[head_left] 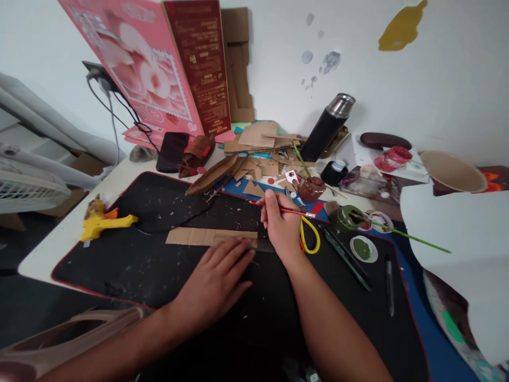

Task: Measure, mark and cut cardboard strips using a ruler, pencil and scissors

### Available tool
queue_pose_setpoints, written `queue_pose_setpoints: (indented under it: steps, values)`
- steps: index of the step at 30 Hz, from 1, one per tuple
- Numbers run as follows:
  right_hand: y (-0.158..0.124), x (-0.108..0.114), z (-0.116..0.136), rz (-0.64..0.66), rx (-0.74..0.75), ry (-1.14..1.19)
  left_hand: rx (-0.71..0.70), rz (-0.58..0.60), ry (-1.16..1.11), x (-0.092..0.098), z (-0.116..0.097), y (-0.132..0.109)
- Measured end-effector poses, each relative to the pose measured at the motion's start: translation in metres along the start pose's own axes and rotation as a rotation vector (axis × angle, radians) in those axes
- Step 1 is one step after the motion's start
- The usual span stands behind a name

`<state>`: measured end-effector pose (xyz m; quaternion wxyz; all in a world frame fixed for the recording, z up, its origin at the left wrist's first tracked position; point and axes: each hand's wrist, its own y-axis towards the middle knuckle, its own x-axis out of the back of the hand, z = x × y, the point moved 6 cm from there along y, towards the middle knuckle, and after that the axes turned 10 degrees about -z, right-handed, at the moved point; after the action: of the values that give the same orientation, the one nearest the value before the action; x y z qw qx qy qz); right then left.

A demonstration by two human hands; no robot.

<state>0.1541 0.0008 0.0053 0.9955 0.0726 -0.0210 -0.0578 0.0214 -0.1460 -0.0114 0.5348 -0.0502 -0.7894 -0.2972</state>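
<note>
A narrow strip of brown cardboard [191, 236] lies on the black desk mat [151, 265]. Over its right part rests a see-through ruler [265, 245], whose right end reaches past the cardboard. My left hand [220, 276] is laid flat, fingers stretched out, on the ruler and the strip's lower edge. In my right hand [283, 228], closed above the ruler's right end, is a red pencil [292, 211], its tip pointing left and clear of the cardboard. Scissors with yellow handles [317, 236] lie just right of that hand, partly hidden by it.
A yellow glue gun [105, 220] lies at left, its cord crossing the mat. Cardboard scraps [258, 167], a phone [172, 152], a black thermos [326, 127] and a brown paint jar [312, 189] stand behind. Right are a green paint jar [345, 218] and a pen [389, 286].
</note>
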Motion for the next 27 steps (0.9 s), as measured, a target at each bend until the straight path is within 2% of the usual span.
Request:
queue_pose_setpoints:
  steps: [3,6,10,15,19,22,24,27]
  values:
    - [-0.001,-0.001,0.001,0.016,-0.001,0.002,0.139,-0.042,0.047,0.020,0.041,-0.010]
    - [-0.004,-0.003,0.003,0.040,-0.001,-0.005,0.241,-0.030,0.056,0.032,0.078,-0.016]
    - [-0.005,-0.006,0.000,0.054,0.000,-0.037,0.253,0.034,-0.021,0.033,0.101,-0.013]
    - [-0.002,-0.005,-0.009,0.038,-0.016,-0.045,0.227,0.067,-0.076,0.037,0.110,-0.009]
    - [-0.002,-0.006,-0.013,0.050,-0.025,-0.042,0.209,0.084,-0.086,0.047,0.125,-0.013]
    - [-0.004,-0.008,-0.014,0.073,-0.016,-0.047,0.216,0.051,-0.073,0.056,0.129,-0.019]
    - [-0.005,-0.009,-0.015,0.088,-0.004,-0.061,0.217,-0.019,-0.044,0.062,0.119,-0.023]
    - [-0.006,-0.009,-0.016,0.105,0.015,-0.082,0.129,-0.100,-0.024,0.061,0.082,-0.026]
